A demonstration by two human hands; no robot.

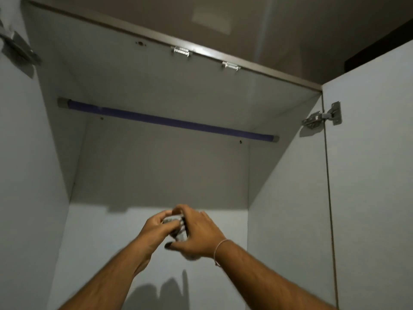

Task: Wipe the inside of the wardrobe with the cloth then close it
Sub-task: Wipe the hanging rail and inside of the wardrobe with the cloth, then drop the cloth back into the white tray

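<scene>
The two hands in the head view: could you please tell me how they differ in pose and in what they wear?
1. The right hand shows its back, fingers curled over the small grey bunched cloth; the left hand comes from the side and pinches the cloth with its fingertips.
2. The right hand has a thin pale thread bracelet at its wrist; the left wrist is bare.

Both grip the same cloth, raised inside the open white wardrobe.
</scene>
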